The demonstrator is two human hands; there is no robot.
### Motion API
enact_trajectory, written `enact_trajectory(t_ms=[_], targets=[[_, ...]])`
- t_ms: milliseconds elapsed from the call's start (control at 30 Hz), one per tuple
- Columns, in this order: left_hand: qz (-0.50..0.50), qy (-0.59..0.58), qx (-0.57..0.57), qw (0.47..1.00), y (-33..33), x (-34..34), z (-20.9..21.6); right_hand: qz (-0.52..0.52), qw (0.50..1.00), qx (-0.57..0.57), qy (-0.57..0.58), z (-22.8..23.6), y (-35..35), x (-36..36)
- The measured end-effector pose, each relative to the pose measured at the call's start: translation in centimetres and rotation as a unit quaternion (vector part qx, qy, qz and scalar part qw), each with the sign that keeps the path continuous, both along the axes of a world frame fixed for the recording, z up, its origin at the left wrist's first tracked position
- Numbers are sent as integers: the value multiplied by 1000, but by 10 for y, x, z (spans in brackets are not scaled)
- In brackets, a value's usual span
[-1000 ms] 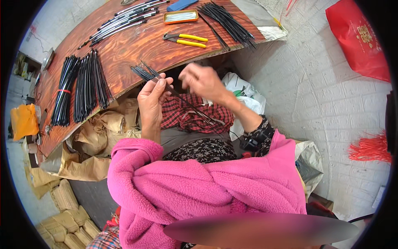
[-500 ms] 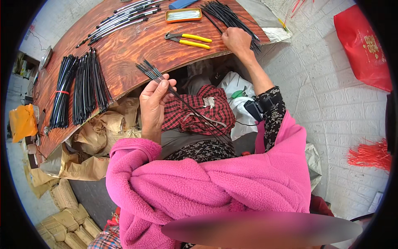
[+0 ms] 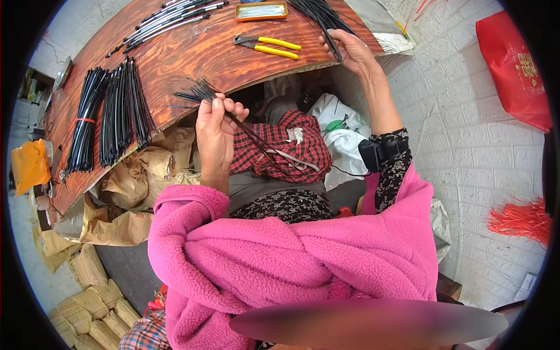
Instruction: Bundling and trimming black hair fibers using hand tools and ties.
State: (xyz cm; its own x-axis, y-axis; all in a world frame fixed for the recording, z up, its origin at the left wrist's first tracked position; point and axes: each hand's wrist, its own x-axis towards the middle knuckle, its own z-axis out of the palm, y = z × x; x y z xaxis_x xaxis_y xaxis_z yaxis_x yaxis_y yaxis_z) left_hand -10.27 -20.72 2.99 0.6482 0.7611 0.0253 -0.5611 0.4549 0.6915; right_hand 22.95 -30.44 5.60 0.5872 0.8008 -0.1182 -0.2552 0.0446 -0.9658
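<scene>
My left hand (image 3: 216, 125) pinches a small bunch of thin black rods (image 3: 252, 135) between thumb and fingers. Their short ends fan out past the fingertips over the table edge, and the long ends slope down towards my lap. At the table's right end my right hand (image 3: 357, 53) grips the near end of some thin black rods (image 3: 331, 44); how many is unclear. These rods reach back into a loose pile of black rods (image 3: 315, 10) on the table. Yellow-handled pliers (image 3: 274, 46) lie on the wood between my hands.
On the brown wooden table (image 3: 181, 58) stand an orange-rimmed tin of thin pale pieces (image 3: 261, 11), silver-and-black rods (image 3: 163, 29), and black rod bundles (image 3: 119, 114), one red-banded. Crumpled brown paper (image 3: 137, 175) lies below. A checked red cloth (image 3: 286, 149) covers my lap.
My right hand has lifted and turned, drawing the rod ends towards me from the pile. In my left hand the bunch has tilted and its tips spread wider.
</scene>
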Motion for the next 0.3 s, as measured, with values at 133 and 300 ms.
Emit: enact_trajectory(t_ms=[133, 300], targets=[[-28, -71, -29, 997, 6, -8, -14, 36, 992, -56, -103, 8, -9, -19], [-158, -188, -61, 967, 14, -21, -32, 13, 984, -2, -177, -12, -10, -26]])
